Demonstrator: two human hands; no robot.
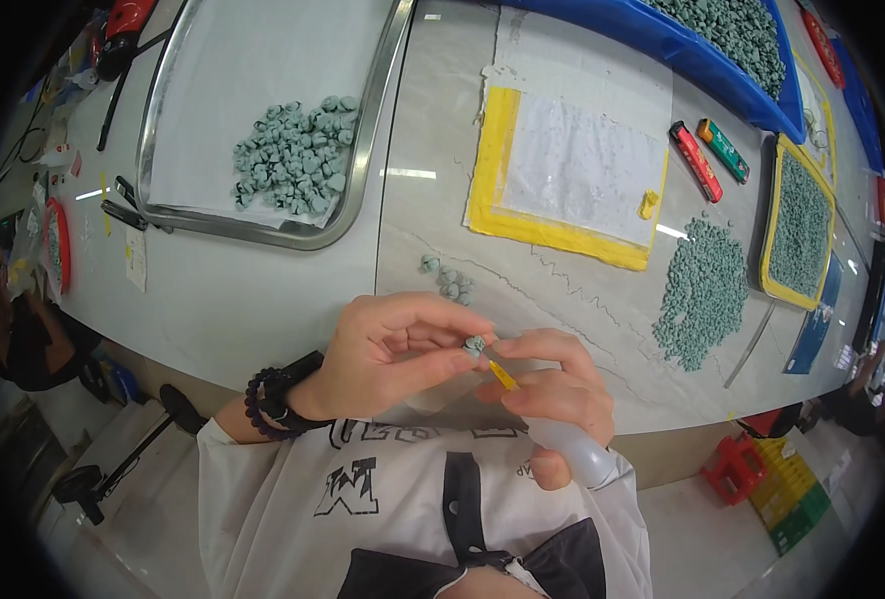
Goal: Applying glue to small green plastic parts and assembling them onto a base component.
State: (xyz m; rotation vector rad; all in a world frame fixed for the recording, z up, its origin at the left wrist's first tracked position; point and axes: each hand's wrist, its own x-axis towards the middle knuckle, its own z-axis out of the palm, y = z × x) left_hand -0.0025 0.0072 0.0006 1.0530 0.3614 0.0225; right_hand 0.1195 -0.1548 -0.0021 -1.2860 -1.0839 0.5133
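My left hand (367,354) is pinching a small grey-green piece (474,344) between thumb and forefinger, low over the near edge of a pale surface (432,120), in front of my chest. My right hand (567,384) is wrapped around a whitish squeeze bottle (584,461), its yellow tip (503,375) pointing up and left, close to the piece; I cannot tell whether they touch.

Just beyond my fingers lies a little cluster of similar pieces (454,287). Farther off to the left, a metal-rimmed tray (288,237) lined with white paper holds a larger heap of them (297,155). Straight ahead lies a whitish sheet with yellow edges (567,240). To the right, much finer green bits (702,295) are spread loose, beside a yellow-rimmed tray (764,260) filled with more. One red (697,162) and one green slim tool (724,151) lie near the sheet. At the far right, a blue bin (652,38) holds green bits too.
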